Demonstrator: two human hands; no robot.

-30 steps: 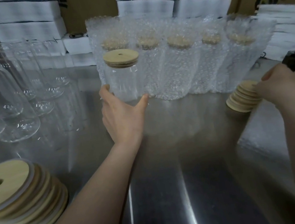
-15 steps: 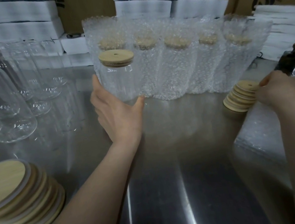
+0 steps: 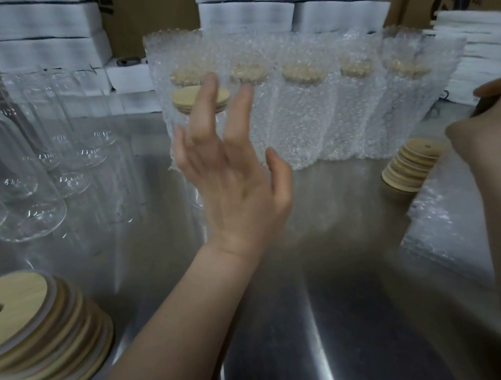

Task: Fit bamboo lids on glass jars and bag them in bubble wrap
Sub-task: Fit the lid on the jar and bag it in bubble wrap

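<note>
Left hand (image 3: 234, 176) spread and empty, lidded jar (image 3: 199, 132) upright just beyond its fingertips.

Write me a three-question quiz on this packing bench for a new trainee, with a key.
1. True or false: the left hand is gripping the lidded jar.
2. How many bagged jars stand in the back row? A) three B) five C) eight
3. Fill in: the tall lid stack lies near the ____ edge of the steel table.

Key
1. False: its fingers are spread open in front of the jar, and it grips nothing.
2. B: five bamboo tops show through the bubble wrap.
3. Left. A shorter lid pile lies by the right hand.
</note>
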